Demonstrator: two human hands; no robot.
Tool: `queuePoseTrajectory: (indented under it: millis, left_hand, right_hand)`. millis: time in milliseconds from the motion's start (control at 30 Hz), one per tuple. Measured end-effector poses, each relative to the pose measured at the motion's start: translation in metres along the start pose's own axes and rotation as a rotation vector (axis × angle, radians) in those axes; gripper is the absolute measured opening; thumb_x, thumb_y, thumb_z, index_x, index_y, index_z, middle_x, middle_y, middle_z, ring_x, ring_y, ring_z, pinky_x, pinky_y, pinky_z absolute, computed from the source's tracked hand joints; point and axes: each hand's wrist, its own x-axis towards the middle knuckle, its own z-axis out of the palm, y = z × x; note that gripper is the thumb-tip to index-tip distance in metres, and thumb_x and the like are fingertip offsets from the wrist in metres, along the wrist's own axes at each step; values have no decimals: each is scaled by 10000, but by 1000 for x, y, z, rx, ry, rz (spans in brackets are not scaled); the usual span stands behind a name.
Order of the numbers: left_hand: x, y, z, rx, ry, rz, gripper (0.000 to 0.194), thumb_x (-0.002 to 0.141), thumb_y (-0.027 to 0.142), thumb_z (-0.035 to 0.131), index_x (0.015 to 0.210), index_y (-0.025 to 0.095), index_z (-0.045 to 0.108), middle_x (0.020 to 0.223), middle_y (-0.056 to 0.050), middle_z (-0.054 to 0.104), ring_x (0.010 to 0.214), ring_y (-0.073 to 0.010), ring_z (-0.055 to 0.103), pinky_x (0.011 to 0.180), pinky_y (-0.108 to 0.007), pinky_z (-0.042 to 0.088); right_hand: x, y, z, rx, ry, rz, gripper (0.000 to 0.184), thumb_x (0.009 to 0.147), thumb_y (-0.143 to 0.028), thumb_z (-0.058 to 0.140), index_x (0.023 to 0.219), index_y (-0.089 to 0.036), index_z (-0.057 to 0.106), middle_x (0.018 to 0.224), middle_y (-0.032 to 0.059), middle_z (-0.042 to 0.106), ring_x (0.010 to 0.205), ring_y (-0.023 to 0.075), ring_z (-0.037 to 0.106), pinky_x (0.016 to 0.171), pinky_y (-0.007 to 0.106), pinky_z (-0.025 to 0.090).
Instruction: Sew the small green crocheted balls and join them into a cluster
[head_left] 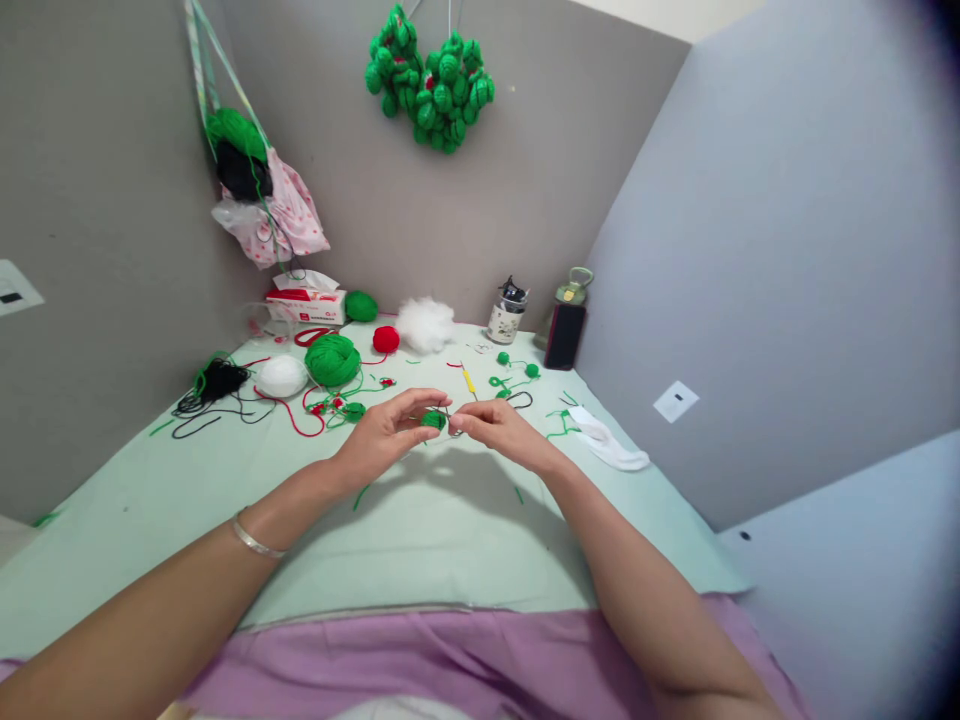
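My left hand [386, 428] is closed around a small green crocheted ball [433, 419], held between thumb and fingers above the tabletop. Dark strands show at the top of this ball, by my left fingertips. Right beside it, my right hand [499, 430] has thumb and forefinger pinched together. What they pinch is too small to make out; a dark thin strand is near these fingertips. Behind my hands lies a yellow-handled crochet hook [469, 381]. Small green crocheted balls [532, 371] joined by yarn lie beyond my right hand.
Left of my hands are a green yarn ball [333, 360], white yarn [281, 376], black yarn [223, 381] and red scissors [315, 337]. Farther back sit red yarn [386, 340], white stuffing [425, 325], a tissue box [306, 306], a jar [506, 322] and a phone [565, 337]. White cloth [609, 440] lies right.
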Motion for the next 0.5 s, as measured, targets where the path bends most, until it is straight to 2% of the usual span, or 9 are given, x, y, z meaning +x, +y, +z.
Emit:
queuePoseTrajectory:
  millis: [267,500]
  left_hand:
    - [-1,2,1,-20,-41,-55,443,800,334,742,1213,227,623,1295,-91,649,1189,-282,615,961,-403,536]
    - [-2,2,2,-30,-88,-61,458,795,293,735,1234,242,617,1309,-85,635,1069,-251,662,933,-408,552]
  right_hand:
    - [2,1,6,51,-8,0,436,845,-559,616,722,-141,640,617,-45,325,601,92,257,543,260,189]
    - [3,3,6,86,-6,40,439,835,-563,626,702,-145,635,579,-56,303,574,88,245,533,257,185]
